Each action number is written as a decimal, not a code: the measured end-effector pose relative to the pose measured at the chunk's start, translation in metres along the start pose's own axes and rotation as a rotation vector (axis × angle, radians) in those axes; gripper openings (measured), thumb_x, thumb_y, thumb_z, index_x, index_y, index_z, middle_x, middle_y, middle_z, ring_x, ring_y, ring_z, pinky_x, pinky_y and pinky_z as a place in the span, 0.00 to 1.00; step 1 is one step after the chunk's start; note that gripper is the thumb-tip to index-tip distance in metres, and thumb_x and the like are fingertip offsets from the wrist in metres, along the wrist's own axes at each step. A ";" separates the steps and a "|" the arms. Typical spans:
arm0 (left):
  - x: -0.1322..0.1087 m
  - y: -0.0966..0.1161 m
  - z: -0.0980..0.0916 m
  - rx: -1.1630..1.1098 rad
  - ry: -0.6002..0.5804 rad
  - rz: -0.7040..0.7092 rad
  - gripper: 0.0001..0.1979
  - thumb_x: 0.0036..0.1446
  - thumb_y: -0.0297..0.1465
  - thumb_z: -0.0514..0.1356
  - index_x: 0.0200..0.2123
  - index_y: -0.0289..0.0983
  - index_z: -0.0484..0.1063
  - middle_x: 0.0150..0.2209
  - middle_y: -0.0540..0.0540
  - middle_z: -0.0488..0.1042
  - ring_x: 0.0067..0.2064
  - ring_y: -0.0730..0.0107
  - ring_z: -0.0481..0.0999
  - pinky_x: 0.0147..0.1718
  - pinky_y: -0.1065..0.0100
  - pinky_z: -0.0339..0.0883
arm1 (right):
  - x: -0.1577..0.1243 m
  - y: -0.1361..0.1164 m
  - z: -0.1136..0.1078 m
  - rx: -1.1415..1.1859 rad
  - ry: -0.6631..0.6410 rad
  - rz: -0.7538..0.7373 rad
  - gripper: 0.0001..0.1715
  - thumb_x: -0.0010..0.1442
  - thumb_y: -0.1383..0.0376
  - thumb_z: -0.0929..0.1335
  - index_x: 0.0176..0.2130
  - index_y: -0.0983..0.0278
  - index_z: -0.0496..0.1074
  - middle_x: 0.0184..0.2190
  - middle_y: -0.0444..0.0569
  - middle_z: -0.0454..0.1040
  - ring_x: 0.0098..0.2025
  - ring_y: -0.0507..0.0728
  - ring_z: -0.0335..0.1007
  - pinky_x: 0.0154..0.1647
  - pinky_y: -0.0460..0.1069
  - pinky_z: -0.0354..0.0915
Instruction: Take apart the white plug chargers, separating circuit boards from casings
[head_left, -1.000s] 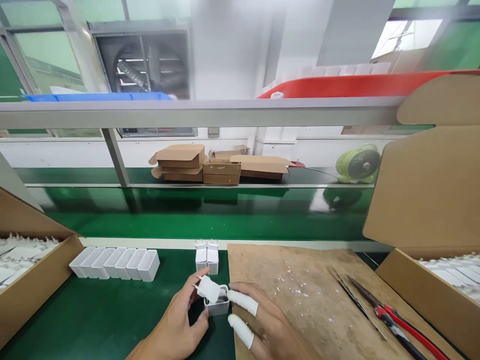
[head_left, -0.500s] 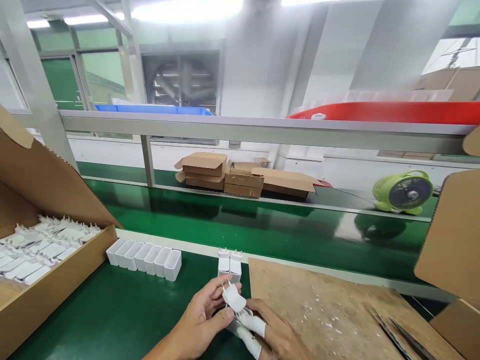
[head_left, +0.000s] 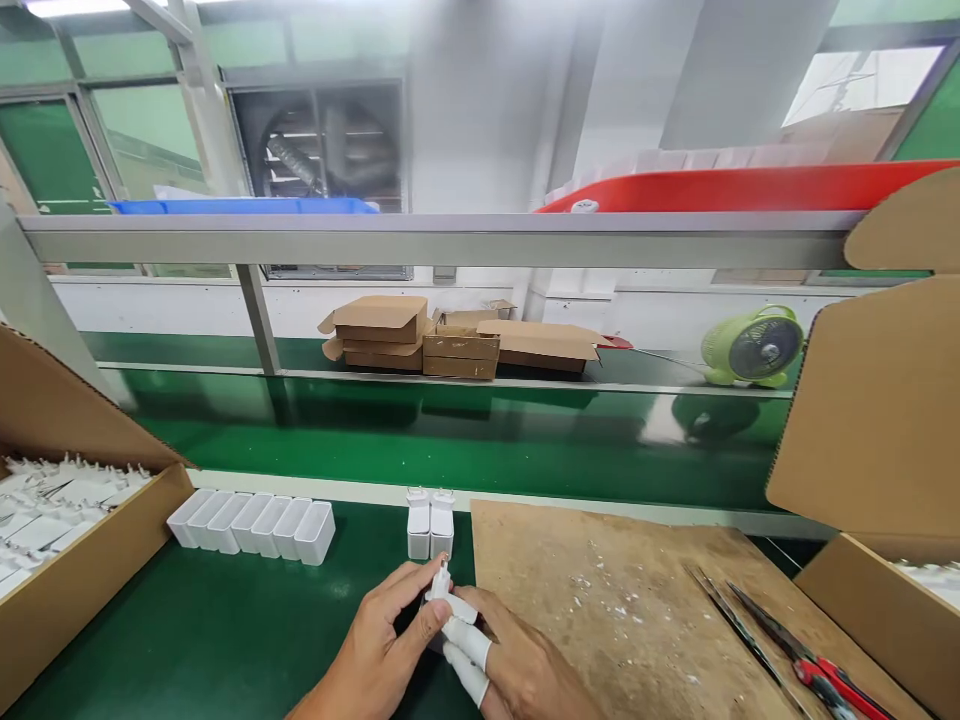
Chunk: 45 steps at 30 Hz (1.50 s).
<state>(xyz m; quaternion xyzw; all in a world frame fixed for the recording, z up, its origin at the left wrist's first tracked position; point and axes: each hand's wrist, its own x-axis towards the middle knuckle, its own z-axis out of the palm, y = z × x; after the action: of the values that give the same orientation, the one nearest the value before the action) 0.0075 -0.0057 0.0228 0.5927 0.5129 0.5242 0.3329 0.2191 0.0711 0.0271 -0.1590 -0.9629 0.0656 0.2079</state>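
Observation:
Both of my hands meet at the bottom centre over the green mat. My left hand [head_left: 379, 645] pinches a small white plug part [head_left: 439, 587] between thumb and fingers. My right hand [head_left: 510, 665], with white finger cots on two fingers, closes on the same part from the right. Its lower half is hidden by my fingers. Just behind my hands, two assembled white chargers [head_left: 430, 524] stand upright side by side. A row of several empty white shells [head_left: 253, 525] lies to the left.
An open cardboard box [head_left: 82, 575] of white plug parts sits at the left. A brown board [head_left: 637, 600] lies to the right with red-handled pliers [head_left: 795, 655] on it. Another carton [head_left: 885, 600] stands at the right edge. A green conveyor belt [head_left: 450, 440] runs behind.
The white plug part was tilted above a shell; now it is pressed down between both hands, which have closed tighter round it. The camera view has swung about.

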 end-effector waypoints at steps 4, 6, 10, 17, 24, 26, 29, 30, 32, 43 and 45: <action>-0.004 -0.004 -0.004 0.106 0.046 0.053 0.24 0.79 0.46 0.52 0.69 0.44 0.73 0.61 0.39 0.77 0.62 0.55 0.76 0.63 0.57 0.72 | 0.003 -0.006 -0.012 0.069 0.044 0.013 0.32 0.60 0.80 0.64 0.60 0.60 0.73 0.52 0.53 0.78 0.45 0.57 0.82 0.49 0.47 0.80; -0.006 -0.005 -0.009 0.120 0.118 0.048 0.23 0.80 0.45 0.50 0.68 0.45 0.73 0.65 0.40 0.74 0.65 0.56 0.74 0.67 0.56 0.69 | 0.004 -0.006 -0.017 0.092 0.119 -0.024 0.32 0.64 0.80 0.63 0.62 0.59 0.71 0.53 0.54 0.78 0.47 0.58 0.82 0.52 0.48 0.80; -0.007 -0.004 -0.018 0.118 0.240 0.016 0.21 0.79 0.46 0.51 0.63 0.46 0.75 0.62 0.42 0.75 0.62 0.58 0.76 0.65 0.56 0.71 | 0.004 -0.006 -0.018 0.158 0.173 -0.016 0.34 0.69 0.78 0.61 0.67 0.56 0.68 0.56 0.54 0.77 0.52 0.57 0.80 0.56 0.48 0.78; -0.008 -0.008 -0.019 0.185 0.193 0.047 0.18 0.80 0.43 0.51 0.62 0.47 0.75 0.60 0.43 0.75 0.61 0.60 0.76 0.64 0.57 0.71 | -0.003 -0.003 -0.006 0.106 0.067 0.006 0.30 0.65 0.78 0.64 0.61 0.59 0.73 0.56 0.54 0.78 0.49 0.58 0.82 0.53 0.49 0.80; -0.010 -0.005 -0.018 0.287 0.170 0.203 0.18 0.80 0.35 0.51 0.67 0.52 0.71 0.61 0.44 0.74 0.61 0.64 0.77 0.64 0.62 0.74 | 0.000 -0.007 -0.014 0.149 0.177 0.030 0.34 0.67 0.78 0.63 0.67 0.56 0.69 0.55 0.54 0.79 0.50 0.58 0.82 0.55 0.48 0.79; -0.010 -0.004 -0.018 0.344 0.132 0.338 0.20 0.80 0.34 0.52 0.69 0.51 0.68 0.65 0.42 0.71 0.63 0.61 0.76 0.64 0.61 0.74 | -0.001 -0.008 -0.012 0.157 0.109 0.044 0.36 0.64 0.80 0.64 0.65 0.56 0.70 0.54 0.53 0.78 0.50 0.58 0.82 0.54 0.48 0.79; -0.013 -0.005 -0.015 0.472 0.007 0.512 0.22 0.79 0.35 0.54 0.72 0.48 0.65 0.70 0.37 0.65 0.67 0.55 0.73 0.64 0.57 0.75 | -0.005 -0.007 -0.004 0.178 0.057 0.065 0.34 0.63 0.80 0.64 0.62 0.57 0.72 0.54 0.52 0.78 0.51 0.58 0.81 0.55 0.49 0.79; -0.014 -0.006 -0.014 0.500 -0.017 0.513 0.23 0.79 0.34 0.55 0.72 0.47 0.64 0.69 0.36 0.66 0.67 0.55 0.73 0.64 0.57 0.75 | -0.006 -0.006 0.001 0.185 0.076 0.064 0.32 0.64 0.79 0.64 0.62 0.57 0.72 0.55 0.53 0.78 0.51 0.58 0.81 0.55 0.49 0.79; -0.017 -0.008 -0.012 0.486 -0.017 0.434 0.22 0.77 0.31 0.57 0.70 0.46 0.64 0.63 0.38 0.72 0.63 0.59 0.77 0.62 0.61 0.77 | -0.009 -0.003 0.009 0.196 0.150 0.069 0.27 0.69 0.75 0.65 0.63 0.57 0.71 0.59 0.55 0.76 0.53 0.59 0.81 0.58 0.51 0.79; -0.018 -0.007 -0.003 0.282 0.056 0.245 0.15 0.76 0.30 0.55 0.62 0.49 0.65 0.50 0.49 0.77 0.46 0.71 0.82 0.48 0.71 0.80 | -0.006 -0.007 0.005 0.296 0.073 0.153 0.17 0.74 0.68 0.64 0.60 0.59 0.70 0.53 0.55 0.79 0.49 0.61 0.81 0.51 0.53 0.80; -0.018 -0.007 -0.004 0.289 0.058 0.242 0.15 0.76 0.30 0.56 0.62 0.49 0.65 0.51 0.49 0.77 0.46 0.71 0.82 0.48 0.71 0.80 | -0.006 -0.009 0.004 0.252 0.035 0.166 0.16 0.74 0.69 0.63 0.58 0.60 0.71 0.54 0.56 0.78 0.49 0.61 0.81 0.52 0.54 0.79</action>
<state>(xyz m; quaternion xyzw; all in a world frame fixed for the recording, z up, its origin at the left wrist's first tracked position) 0.0037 -0.0218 0.0123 0.6764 0.5170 0.4983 0.1640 0.2201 0.0608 0.0232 -0.2118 -0.9268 0.2001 0.2370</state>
